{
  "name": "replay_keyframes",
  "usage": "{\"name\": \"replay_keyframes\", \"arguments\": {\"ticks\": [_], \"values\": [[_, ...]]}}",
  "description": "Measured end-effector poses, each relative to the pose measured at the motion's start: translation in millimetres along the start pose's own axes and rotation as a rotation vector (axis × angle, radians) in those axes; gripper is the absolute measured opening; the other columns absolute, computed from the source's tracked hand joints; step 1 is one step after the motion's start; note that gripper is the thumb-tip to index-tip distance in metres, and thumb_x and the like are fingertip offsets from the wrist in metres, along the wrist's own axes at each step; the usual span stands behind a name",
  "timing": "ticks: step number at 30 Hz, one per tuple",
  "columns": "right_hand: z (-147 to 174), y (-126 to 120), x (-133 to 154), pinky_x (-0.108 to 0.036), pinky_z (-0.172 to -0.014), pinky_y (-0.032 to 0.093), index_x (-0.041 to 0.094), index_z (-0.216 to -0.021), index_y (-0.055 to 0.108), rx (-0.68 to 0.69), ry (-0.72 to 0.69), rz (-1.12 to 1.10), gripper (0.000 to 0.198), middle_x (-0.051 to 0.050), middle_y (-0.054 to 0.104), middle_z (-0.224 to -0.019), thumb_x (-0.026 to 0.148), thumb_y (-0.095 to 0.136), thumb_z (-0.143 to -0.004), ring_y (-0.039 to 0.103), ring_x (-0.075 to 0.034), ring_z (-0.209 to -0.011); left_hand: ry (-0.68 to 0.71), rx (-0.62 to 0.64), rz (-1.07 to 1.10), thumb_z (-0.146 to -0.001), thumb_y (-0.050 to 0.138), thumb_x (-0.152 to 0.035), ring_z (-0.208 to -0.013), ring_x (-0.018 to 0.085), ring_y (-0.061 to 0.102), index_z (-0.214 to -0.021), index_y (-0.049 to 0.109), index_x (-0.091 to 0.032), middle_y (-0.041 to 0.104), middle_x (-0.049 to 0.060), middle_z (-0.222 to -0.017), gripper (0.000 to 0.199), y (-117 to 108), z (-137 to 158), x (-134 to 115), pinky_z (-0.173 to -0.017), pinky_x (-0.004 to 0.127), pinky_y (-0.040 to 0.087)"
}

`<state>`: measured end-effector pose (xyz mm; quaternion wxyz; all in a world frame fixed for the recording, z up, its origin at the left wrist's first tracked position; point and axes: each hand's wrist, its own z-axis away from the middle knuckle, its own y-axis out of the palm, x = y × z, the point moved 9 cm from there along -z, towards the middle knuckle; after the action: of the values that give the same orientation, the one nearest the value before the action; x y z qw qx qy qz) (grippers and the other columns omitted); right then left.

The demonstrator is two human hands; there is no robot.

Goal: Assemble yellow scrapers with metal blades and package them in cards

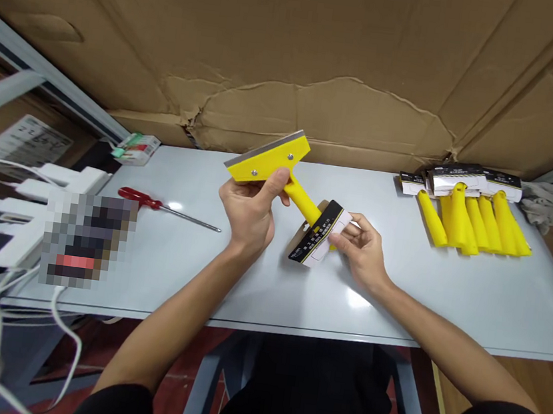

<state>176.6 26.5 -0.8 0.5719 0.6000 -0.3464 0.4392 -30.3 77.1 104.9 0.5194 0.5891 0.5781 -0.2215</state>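
A yellow scraper (273, 161) with a metal blade and two screws is held tilted above the table. My left hand (254, 212) grips it at the head, the thumb lying near the neck. Around the lower end of its handle sits a black and white printed card (320, 236). My right hand (360, 252) is closed on the card and the handle end, with the thumb in front. The fingertips of my right hand are partly hidden behind the card.
On the right lie several yellow handles (473, 221) with printed cards, beside a grey cloth (543, 207). A red screwdriver (175, 211), a small box (136, 149) and a white power strip (68, 198) with cables are on the left. Cardboard (336, 53) stands behind the table (226, 288).
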Motion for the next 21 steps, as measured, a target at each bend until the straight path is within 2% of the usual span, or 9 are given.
{"name": "replay_keyframes", "arguments": {"ticks": [3, 7, 11, 16, 21], "values": [[3.7, -2.2, 4.6, -0.033, -0.089, 0.064, 0.025, -0.116, 0.062, -0.069, -0.053, -0.054, 0.052, -0.003, 0.080, -0.114, 0.038, 0.096, -0.080, 0.078, -0.018, -0.100, -0.041, -0.042, -0.006, -0.067, 0.105, -0.054, -0.070, 0.015, 0.072, -0.081, 0.071, -0.020, 0.073, 0.002, -0.080, 0.050, -6.1, -0.4, 4.6, -0.047, 0.023, 0.053], [-1.2, -17.4, 15.9, -0.029, -0.080, 0.062, 0.022, -0.114, 0.061, -0.179, -0.057, -0.101, 0.058, -0.004, 0.081, -0.110, 0.042, 0.100, -0.076, 0.076, -0.015, -0.090, -0.111, 0.048, -0.022, -0.071, 0.103, -0.061, -0.083, 0.020, 0.081, -0.099, 0.070, -0.022, 0.079, 0.005, -0.094, 0.058, -6.6, -5.9, 14.5, -0.060, 0.024, 0.066], [-6.0, -31.1, 23.2, -0.030, -0.080, 0.064, 0.022, -0.110, 0.059, -0.254, -0.038, -0.111, 0.064, -0.004, 0.081, -0.108, 0.045, 0.103, -0.070, 0.076, -0.015, -0.090, -0.096, 0.092, -0.022, -0.081, 0.096, -0.064, -0.078, 0.019, 0.082, -0.110, 0.071, -0.026, 0.080, 0.002, -0.099, 0.054, -10.6, -12.7, 17.8, -0.065, 0.026, 0.072], [-4.9, -29.3, 21.5, -0.033, -0.083, 0.066, 0.022, -0.111, 0.059, -0.226, -0.032, -0.135, 0.062, -0.003, 0.080, -0.107, 0.044, 0.102, -0.072, 0.076, -0.016, -0.090, 0.024, 0.029, -0.114, -0.085, 0.093, -0.058, -0.079, 0.018, 0.083, -0.111, 0.073, -0.024, 0.079, 0.002, -0.101, 0.048, -16.5, -11.4, 8.4, -0.063, 0.027, 0.073], [-8.0, -25.0, 18.2, -0.030, -0.081, 0.064, 0.022, -0.111, 0.056, -0.112, 0.004, -0.096, 0.063, -0.003, 0.080, -0.107, 0.047, 0.100, -0.074, 0.076, -0.015, -0.088, 0.022, 0.010, -0.113, -0.080, 0.097, -0.060, -0.085, 0.022, 0.085, -0.103, 0.068, -0.022, 0.079, 0.002, -0.096, 0.052, -18.8, -11.6, 5.7, -0.060, 0.026, 0.073]]}}
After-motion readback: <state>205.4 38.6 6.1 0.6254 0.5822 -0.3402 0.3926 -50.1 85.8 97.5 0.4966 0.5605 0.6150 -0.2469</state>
